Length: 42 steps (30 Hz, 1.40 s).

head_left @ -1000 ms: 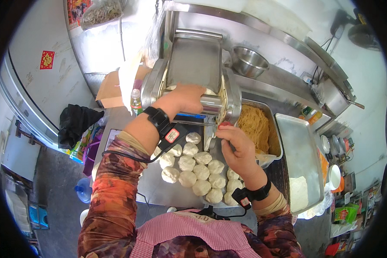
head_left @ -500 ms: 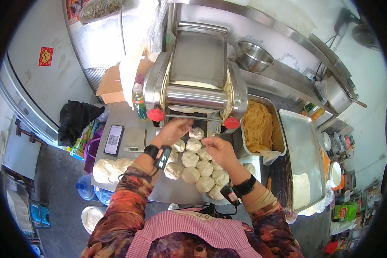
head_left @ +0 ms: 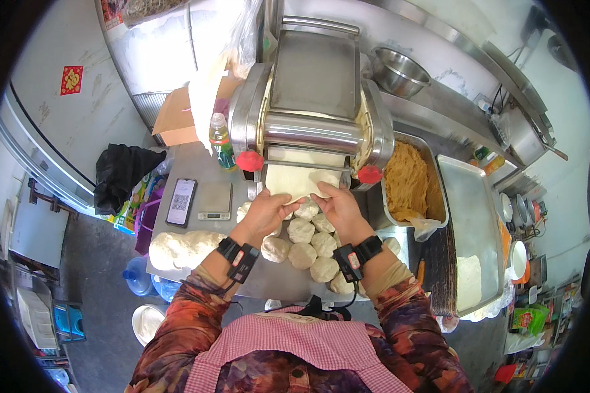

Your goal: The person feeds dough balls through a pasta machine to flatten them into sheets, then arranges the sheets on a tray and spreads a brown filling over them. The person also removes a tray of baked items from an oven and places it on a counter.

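Observation:
A pale, flat dough sheet (head_left: 300, 180) comes out from under the steel roller of the dough sheeter (head_left: 314, 136). My left hand (head_left: 266, 213) pinches its near left corner, thumb on top. At the near right corner, my right hand (head_left: 337, 208) grips the same sheet between thumb and fingers. Just below both hands, several round dough balls (head_left: 301, 255) lie close together on the steel table. Some of them are partly hidden under my hands and wrists. Red knobs (head_left: 250, 161) flank the outlet of the machine.
Left of my hands lie a large dough lump (head_left: 183, 249), a small scale (head_left: 215, 200) and a phone (head_left: 181, 203). A bottle (head_left: 221, 143) stands beside the machine. To the right are a pan of brown filling (head_left: 408, 180) and a metal tray (head_left: 469, 213) holding a dough sheet.
The dough sheet has emerged further from the rollers. Both hands, apart and without the sheet before, now hold its near edge. The whole view has shifted slightly.

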Available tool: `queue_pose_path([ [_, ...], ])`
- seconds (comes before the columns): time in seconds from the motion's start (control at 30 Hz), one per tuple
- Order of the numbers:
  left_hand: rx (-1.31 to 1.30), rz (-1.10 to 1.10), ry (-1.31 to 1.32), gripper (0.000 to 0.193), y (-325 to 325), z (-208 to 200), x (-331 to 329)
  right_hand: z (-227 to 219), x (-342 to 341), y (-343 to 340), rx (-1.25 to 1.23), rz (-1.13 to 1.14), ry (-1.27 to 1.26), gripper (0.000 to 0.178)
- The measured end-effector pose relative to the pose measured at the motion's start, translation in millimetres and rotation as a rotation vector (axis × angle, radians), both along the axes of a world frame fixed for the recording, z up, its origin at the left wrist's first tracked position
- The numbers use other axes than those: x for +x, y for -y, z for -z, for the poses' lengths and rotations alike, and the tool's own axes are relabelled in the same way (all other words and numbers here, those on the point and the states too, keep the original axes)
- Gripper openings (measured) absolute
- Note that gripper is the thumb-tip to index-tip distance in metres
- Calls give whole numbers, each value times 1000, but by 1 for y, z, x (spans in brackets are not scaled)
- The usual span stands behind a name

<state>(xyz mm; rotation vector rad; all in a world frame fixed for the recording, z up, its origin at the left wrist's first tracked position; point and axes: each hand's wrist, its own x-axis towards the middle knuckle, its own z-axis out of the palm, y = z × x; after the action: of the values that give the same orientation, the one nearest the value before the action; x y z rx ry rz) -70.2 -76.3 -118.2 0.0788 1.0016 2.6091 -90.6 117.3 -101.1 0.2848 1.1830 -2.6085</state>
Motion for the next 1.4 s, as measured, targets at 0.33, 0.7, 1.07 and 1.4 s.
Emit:
queue_pose_path([
  [0.33,-86,160,-25,40,19,-21,61,-23,70,-5,-62,-10,-37,46],
  [0.7,-223,275,-82,41,15,-32,106,-39,122,-25,68,-45,-28,45],
  [1.07,-529,600,-409,38,-24,-53,149,-77,171,-83,46,-159,-69,45],
  [1.4,-579,862,-665,52,-191,-66,204,-157,354,-242,50,-386,-183,47],
])
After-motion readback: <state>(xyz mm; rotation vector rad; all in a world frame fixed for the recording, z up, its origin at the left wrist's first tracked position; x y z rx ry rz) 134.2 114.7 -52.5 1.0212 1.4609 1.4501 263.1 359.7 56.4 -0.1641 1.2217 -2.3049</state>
